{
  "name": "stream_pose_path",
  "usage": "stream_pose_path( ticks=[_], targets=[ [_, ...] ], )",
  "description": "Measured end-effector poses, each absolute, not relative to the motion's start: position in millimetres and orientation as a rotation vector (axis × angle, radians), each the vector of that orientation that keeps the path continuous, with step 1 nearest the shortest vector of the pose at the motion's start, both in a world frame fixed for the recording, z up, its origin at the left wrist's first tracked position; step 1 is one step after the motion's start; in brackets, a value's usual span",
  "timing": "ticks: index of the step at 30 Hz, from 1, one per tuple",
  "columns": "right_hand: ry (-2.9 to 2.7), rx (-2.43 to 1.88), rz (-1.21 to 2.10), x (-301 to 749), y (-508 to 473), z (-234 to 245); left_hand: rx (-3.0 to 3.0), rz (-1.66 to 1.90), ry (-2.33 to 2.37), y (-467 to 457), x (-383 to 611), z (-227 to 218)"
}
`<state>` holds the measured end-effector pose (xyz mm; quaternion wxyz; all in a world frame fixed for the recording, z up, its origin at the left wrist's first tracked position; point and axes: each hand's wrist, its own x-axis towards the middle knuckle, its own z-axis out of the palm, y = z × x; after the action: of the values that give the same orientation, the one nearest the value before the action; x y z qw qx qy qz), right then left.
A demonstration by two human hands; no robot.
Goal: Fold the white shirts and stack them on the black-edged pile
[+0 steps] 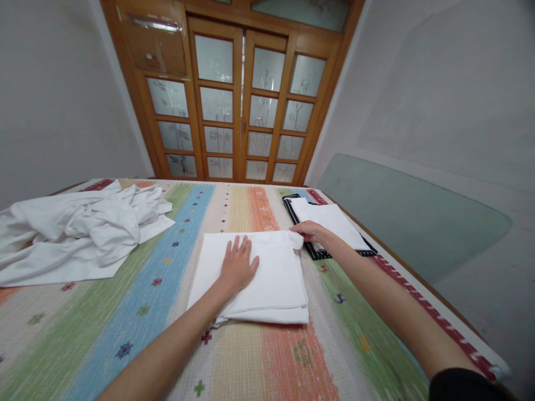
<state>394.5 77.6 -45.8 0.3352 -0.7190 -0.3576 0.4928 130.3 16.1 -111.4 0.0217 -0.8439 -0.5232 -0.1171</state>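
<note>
A folded white cloth (pixel 276 278) lies in the middle of the striped bedspread (pixel 125 323). My left hand (pixel 238 264) rests flat on it, fingers spread, pressing its left half down. My right hand (pixel 310 230) is at the cloth's far right corner, with the fingers closed on that corner, which curls up slightly. Just beyond the right hand sits a stack of folded white cloth (pixel 334 223) on a dark-edged one.
A heap of crumpled white cloth (pixel 79 231) lies at the left side of the bed. A wooden door with frosted glass panes (pixel 242 111) stands behind the bed. A pale green glass sheet (pixel 409 217) leans on the right wall.
</note>
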Motion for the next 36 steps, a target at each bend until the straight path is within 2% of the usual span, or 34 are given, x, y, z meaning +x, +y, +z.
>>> stream_pose_path(
  ticks=[9,16,22,29,36],
  targets=[
    [-0.904,-1.767,1.173,395,77,-51,-2.602,-0.330,-1.621,16,131,-111],
    [-1.231,-1.915,1.037,398,74,-42,-2.599,-0.345,-1.622,17,131,-111],
    [-1.386,-1.956,1.138,393,73,-34,-2.599,-0.338,-1.614,17,132,-112],
    [-1.267,-1.841,1.302,386,72,-44,-2.593,-0.360,-1.598,17,131,-114],
    [-1.465,-2.076,0.865,394,70,-40,-2.595,-0.364,-1.603,16,131,-112]
  ],
)
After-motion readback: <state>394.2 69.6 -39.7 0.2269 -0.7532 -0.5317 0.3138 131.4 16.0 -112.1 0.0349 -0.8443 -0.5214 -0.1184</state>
